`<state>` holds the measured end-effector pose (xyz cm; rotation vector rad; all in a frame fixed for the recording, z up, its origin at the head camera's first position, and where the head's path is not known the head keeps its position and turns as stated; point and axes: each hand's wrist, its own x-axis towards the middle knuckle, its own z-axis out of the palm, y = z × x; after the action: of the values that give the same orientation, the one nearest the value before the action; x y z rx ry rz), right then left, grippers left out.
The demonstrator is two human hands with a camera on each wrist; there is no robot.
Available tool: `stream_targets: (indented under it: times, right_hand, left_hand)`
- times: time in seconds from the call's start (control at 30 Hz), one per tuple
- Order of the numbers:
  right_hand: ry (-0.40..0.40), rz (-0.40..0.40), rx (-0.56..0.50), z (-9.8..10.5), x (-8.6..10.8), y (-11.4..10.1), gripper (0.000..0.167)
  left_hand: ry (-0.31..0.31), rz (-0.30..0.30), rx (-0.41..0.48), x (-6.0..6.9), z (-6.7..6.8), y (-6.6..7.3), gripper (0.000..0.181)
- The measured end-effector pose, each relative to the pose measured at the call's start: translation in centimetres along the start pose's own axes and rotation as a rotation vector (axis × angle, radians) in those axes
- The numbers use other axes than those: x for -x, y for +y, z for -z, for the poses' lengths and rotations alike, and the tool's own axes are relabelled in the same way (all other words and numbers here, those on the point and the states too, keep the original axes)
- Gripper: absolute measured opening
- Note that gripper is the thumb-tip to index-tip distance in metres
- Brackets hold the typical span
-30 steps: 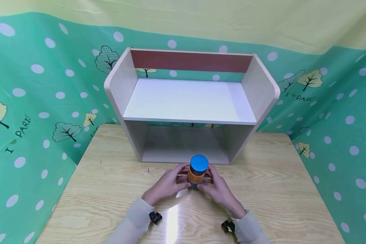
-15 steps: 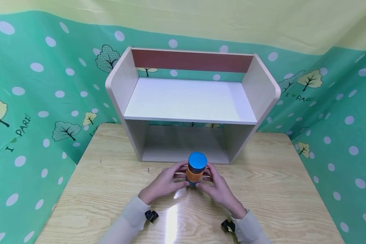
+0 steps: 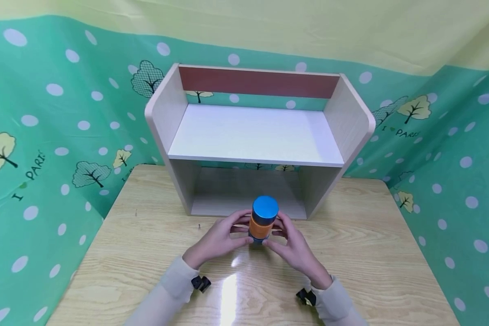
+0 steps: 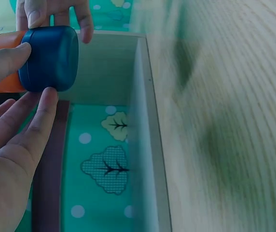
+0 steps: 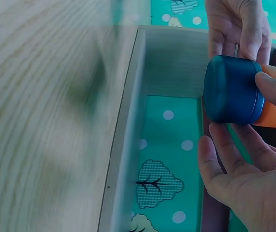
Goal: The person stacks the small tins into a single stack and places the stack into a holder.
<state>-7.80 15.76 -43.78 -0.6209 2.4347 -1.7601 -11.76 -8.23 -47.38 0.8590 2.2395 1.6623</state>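
Observation:
An orange bottle [image 3: 261, 228] with a shiny blue lid stands upright between my hands, in front of the shelf. My left hand [image 3: 220, 237] grips it from the left, thumb at the front near the blue bottom end. From the right, my right hand [image 3: 291, 246] holds it the same way. In the left wrist view the bottle's blue end [image 4: 51, 58] shows between the thumb and fingers, apart from the tabletop. The right wrist view also shows the blue end [image 5: 232, 89], with fingertips against it. The hands cover parts of the orange body.
A two-tier shelf unit [image 3: 252, 133] with a white upper board and a dark red back strip stands behind the hands. It rests on a wooden table [image 3: 126, 253]. Green dotted cloth [image 3: 61, 122] hangs behind and at both sides.
Both hands still hold the bottle. It has shifted slightly up in the head view and its lid looks a little larger. The left forearm has moved slightly left.

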Motion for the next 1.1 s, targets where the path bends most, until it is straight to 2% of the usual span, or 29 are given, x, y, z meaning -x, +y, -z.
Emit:
stream_targets:
  times: [0.4, 0.57, 0.87, 1.1]
  right_hand:
    - [0.019, 0.008, 0.001, 0.4, -0.4, -1.4, 0.078]
    - [0.027, 0.057, 0.022, 0.7, -0.6, -2.2, 0.080]
    - [0.036, 0.172, 0.059, 1.4, -1.2, -3.6, 0.081]
    - [0.044, 0.212, 0.073, 1.8, -1.7, -4.3, 0.078]
  left_hand:
    - [0.032, -0.003, -0.005, -0.1, 0.7, 1.4, 0.070]
    - [0.038, -0.020, -0.007, -0.3, 1.2, 2.4, 0.069]
    - [0.039, -0.109, -0.015, -0.8, 2.1, 4.1, 0.069]
    - [0.039, -0.120, -0.030, -1.3, 2.8, 5.5, 0.069]
